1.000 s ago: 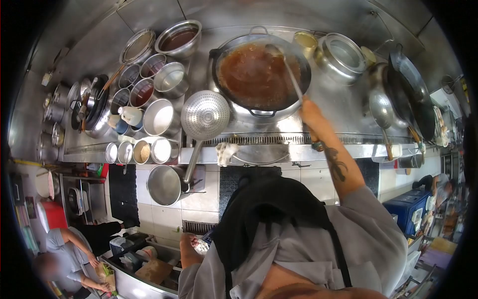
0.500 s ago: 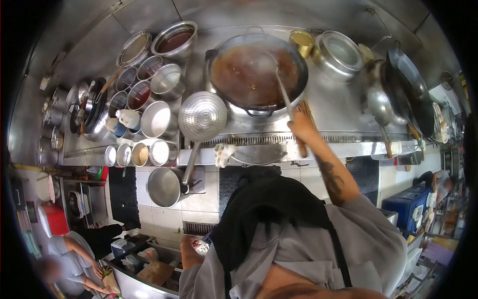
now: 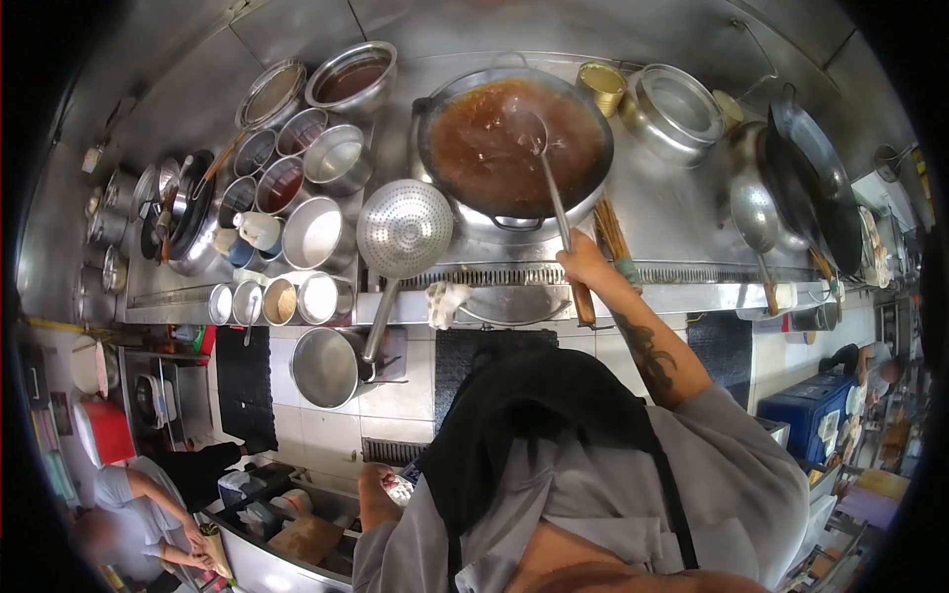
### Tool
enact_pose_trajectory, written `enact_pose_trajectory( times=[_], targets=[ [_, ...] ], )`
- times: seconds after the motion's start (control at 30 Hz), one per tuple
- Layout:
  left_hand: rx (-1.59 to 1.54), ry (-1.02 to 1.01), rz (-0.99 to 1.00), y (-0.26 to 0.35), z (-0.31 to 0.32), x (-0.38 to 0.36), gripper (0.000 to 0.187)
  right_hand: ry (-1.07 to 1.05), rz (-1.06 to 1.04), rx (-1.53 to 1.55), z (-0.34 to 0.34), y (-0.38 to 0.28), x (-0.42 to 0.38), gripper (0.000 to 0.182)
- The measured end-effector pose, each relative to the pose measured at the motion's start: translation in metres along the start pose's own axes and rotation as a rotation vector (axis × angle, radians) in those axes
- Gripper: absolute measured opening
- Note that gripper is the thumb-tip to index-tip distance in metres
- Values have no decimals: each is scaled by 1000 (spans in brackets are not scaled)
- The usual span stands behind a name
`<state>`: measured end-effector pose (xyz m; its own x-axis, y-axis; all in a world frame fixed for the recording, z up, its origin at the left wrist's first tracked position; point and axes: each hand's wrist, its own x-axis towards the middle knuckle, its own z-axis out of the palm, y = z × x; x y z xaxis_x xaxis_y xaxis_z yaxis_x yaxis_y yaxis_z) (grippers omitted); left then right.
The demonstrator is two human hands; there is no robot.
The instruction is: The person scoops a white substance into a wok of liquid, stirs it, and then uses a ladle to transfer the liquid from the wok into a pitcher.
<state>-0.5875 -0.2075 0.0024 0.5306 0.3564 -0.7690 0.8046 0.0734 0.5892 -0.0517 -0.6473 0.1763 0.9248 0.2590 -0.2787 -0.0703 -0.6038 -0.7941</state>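
Observation:
My right hand is closed around the shaft of a long metal ladle, whose wooden handle end sticks out below my fist. The ladle's bowl dips into reddish-brown liquid with bubbles on its surface, inside a large black wok on the range. A bamboo wok brush lies just right of this hand. Low on the left, my left hand hangs by my side next to something crumpled, white and red. Its fingers do not show clearly.
A big perforated strainer rests over the counter edge, left of the wok. Several metal pots stand beyond it. A tin can and a lidded pot sit right of the wok. Another person works at lower left.
My right hand has shifted slightly left and down, and the ladle's bowl has moved a little within the liquid. Less steam blurs the wok. The other person's hands have come closer together.

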Motion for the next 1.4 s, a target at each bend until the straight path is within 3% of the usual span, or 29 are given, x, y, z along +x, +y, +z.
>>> enact_pose_trajectory(
  times=[0.03, 0.13, 0.17, 0.23, 0.33, 0.37, 0.4, 0.5, 0.57, 0.6, 0.63, 0.7, 0.8, 0.9, 1.1, 1.3, 1.4],
  targets=[
    [-5, -2, -6, -2, 0, 0, 26, -139, -6, 292, -8, 6, -6, 27],
    [-16, -1, -8, -8, -2, -1, 24, -219, 331, 855, -79, -16, -32, 15],
    [-18, -1, -6, -8, -2, -3, 23, -356, 340, 721, -101, -10, -25, 16],
    [-20, -2, -8, -10, -3, -3, 22, -338, 171, 296, -106, 16, -5, 26],
    [-21, -7, -26, -8, -6, 0, 20, 180, -22, -441, -39, 5, 0, 37],
    [-24, -6, -34, -4, -7, 2, 19, 109, 158, -409, -27, -40, -12, 46],
    [-25, -9, -44, 0, -6, 2, 19, 154, 56, -368, -2, -18, 0, 46],
    [-69, -3, -80, 0, -8, 12, 17, -66, 143, 166, 9, -14, 7, 28],
    [-82, -9, -64, -5, -8, 17, 15, -284, 300, 543, -32, -27, 1, 22],
    [-73, -5, -32, 1, -6, 16, 15, -324, 251, 870, -49, -20, -4, 21],
    [-1, -6, 51, 10, -4, 6, 13, -436, 348, 1128, -65, -26, -5, 22],
    [142, 1, 219, 42, 5, -20, 11, -607, 386, 1342, -82, -23, -6, 23],
    [-57, -110, -92, -24, -27, 42, 11, -506, 353, 1214, -96, -38, -21, 24],
    [-90, -14, -413, -30, -24, 58, 10, -268, 287, 829, -111, -76, -40, 25],
    [-73, 6, -476, -19, -17, 58, 7, 3, 6, 259, -125, -108, -48, 34],
    [-44, 14, -500, -13, -18, 65, 4, 174, -253, 146, -123, -90, -44, 42],
    [-29, 14, -488, -12, -20, 66, 4, 125, -141, -80, -135, -87, -27, 46]
  ],
)
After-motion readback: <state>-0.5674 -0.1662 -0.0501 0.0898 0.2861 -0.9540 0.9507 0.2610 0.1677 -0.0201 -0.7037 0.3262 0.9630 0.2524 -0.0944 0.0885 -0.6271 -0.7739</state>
